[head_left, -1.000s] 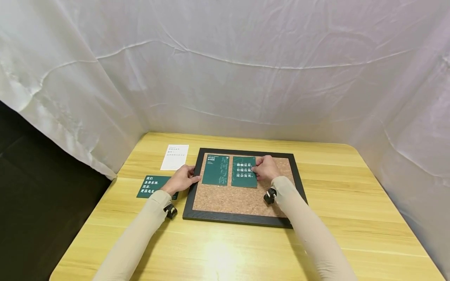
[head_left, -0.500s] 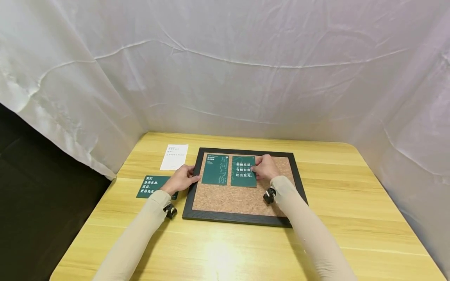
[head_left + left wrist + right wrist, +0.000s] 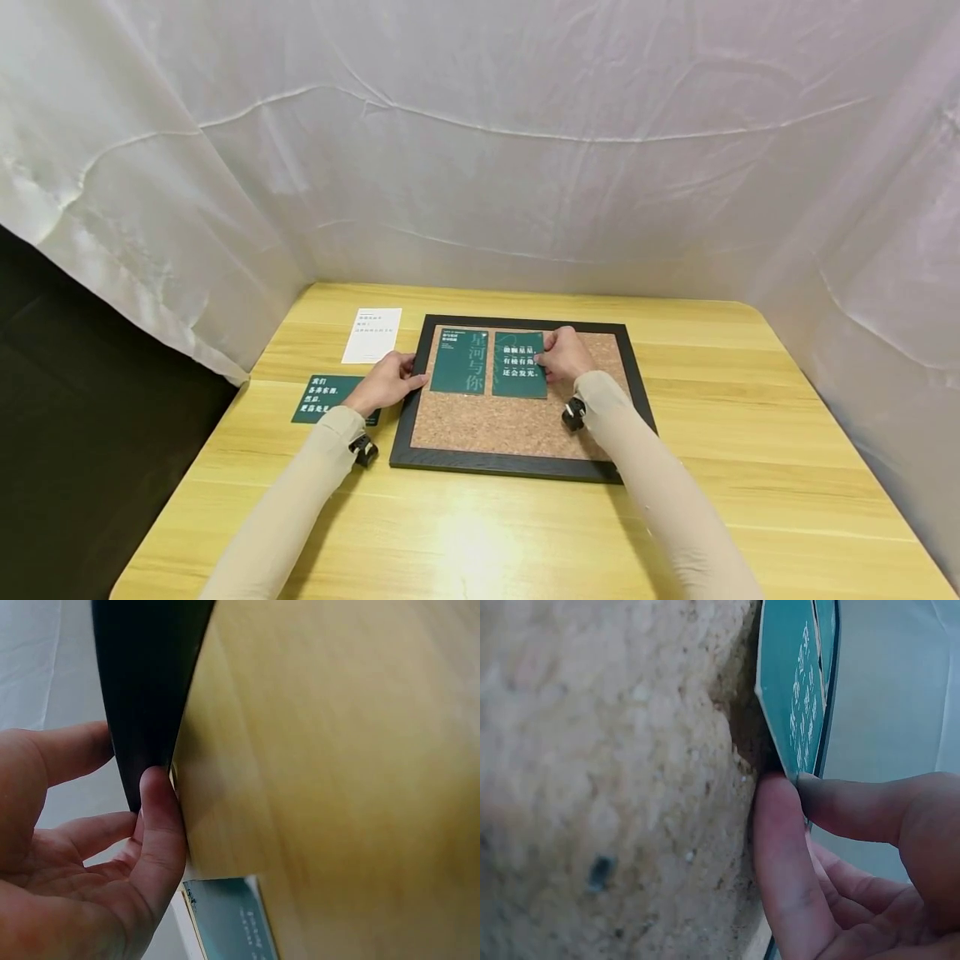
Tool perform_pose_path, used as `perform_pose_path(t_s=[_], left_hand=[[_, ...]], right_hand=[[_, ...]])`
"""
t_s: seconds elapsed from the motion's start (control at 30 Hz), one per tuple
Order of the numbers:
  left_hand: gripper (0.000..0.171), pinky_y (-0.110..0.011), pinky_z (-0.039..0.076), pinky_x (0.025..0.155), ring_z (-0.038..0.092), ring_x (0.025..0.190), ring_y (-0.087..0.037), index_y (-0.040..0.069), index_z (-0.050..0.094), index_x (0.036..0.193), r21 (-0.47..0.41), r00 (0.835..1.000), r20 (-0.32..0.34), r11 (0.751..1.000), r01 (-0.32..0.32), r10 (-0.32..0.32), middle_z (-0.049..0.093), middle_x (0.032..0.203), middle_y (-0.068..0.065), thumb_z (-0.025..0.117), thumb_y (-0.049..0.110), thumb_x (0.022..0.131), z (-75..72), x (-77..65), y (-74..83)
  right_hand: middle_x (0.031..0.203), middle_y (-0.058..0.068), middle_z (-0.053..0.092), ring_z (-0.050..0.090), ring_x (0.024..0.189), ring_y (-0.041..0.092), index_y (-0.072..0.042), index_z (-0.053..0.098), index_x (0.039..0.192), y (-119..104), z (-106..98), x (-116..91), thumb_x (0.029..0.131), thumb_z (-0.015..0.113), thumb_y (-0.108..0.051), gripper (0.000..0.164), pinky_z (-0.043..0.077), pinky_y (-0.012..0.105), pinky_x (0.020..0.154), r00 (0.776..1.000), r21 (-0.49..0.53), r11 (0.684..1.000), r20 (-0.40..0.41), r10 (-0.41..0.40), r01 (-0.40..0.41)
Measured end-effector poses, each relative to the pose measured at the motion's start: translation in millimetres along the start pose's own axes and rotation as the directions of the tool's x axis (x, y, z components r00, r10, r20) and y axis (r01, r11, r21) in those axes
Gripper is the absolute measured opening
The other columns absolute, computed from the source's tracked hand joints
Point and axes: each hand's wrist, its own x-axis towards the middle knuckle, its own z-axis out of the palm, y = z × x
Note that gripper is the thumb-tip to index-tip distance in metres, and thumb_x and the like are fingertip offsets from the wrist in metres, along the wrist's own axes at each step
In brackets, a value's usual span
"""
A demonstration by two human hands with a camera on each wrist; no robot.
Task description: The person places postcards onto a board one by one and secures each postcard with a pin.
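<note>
A cork board (image 3: 480,429) with a black wooden frame lies flat on the table. My left hand (image 3: 378,385) grips the board's left frame edge (image 3: 146,682), fingers and thumb on opposite sides of it. Between thumb and finger, my right hand (image 3: 567,357) pinches the right edge of a dark green card with white Chinese lettering (image 3: 517,382). In the right wrist view this card's near edge (image 3: 776,739) stands slightly off the cork. Beside it on the board's upper left lies another green card (image 3: 453,367), upright in layout, a narrow strip of cork between the two.
Left of the board, a third green card (image 3: 321,398) lies on the wooden table (image 3: 360,533), partly covered by my left hand. Behind it is a white card (image 3: 372,335) with small print. Pale fabric (image 3: 480,200) hangs around the table's back and sides.
</note>
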Motion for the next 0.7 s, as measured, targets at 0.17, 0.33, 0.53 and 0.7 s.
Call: perform_pose_path(t_s=[0.17, 0.33, 0.53, 0.7], left_hand=[[0.036, -0.029, 0.045, 0.064, 0.056, 0.069, -0.017, 0.002, 0.065, 0.135, -0.01, 1.0, 0.006, 1.0, 0.002, -0.002, 0.071, 0.093, -0.01, 0.064, 0.021, 0.104, 1.6, -0.5, 1.0], [0.035, -0.029, 0.045, 0.064, 0.056, 0.068, -0.017, 0.003, 0.066, 0.135, -0.009, 1.0, 0.005, 1.0, 0.002, -0.002, 0.071, 0.093, -0.01, 0.064, 0.021, 0.104, 1.3, -0.2, 0.9], [0.035, -0.029, 0.046, 0.064, 0.058, 0.068, -0.016, 0.001, 0.066, 0.133, 0.0, 1.0, 0.006, 1.0, -0.01, 0.01, 0.072, 0.094, -0.011, 0.064, 0.02, 0.104, 0.3, 0.4, -1.1], [0.034, -0.028, 0.049, 0.065, 0.061, 0.071, -0.015, 0.001, 0.067, 0.131, -0.001, 1.0, 0.015, 1.0, -0.002, 0.002, 0.073, 0.096, -0.011, 0.065, 0.021, 0.104, -1.3, 2.6, -3.4]], right_hand=[[0.088, 0.016, 0.065, 0.068, 0.067, 0.021, 0.002, 0.056, 0.098, -1.3, 0.8, 1.3, 0.096, 0.072, -0.005, 0.017, 0.061, 0.031, 0.057, 1.0, -0.053, 0.999, -0.007, 0.006, -0.006], [0.088, 0.016, 0.065, 0.067, 0.065, 0.02, 0.002, 0.058, 0.098, 0.1, 2.3, 4.3, 0.095, 0.073, -0.007, 0.018, 0.061, 0.029, 0.056, 1.0, -0.087, 0.996, -0.015, 0.013, -0.014], [0.098, 0.02, 0.067, 0.069, 0.069, 0.021, 0.002, 0.059, 0.104, 0.8, 4.2, 6.6, 0.095, 0.074, -0.008, 0.02, 0.061, 0.029, 0.057, 1.0, -0.093, 0.996, -0.007, 0.014, -0.015], [0.096, 0.018, 0.065, 0.069, 0.069, 0.022, 0.0, 0.057, 0.102, -0.6, 4.8, 6.9, 0.095, 0.074, -0.008, 0.02, 0.062, 0.03, 0.058, 1.0, -0.085, 0.996, -0.007, 0.016, -0.016]])
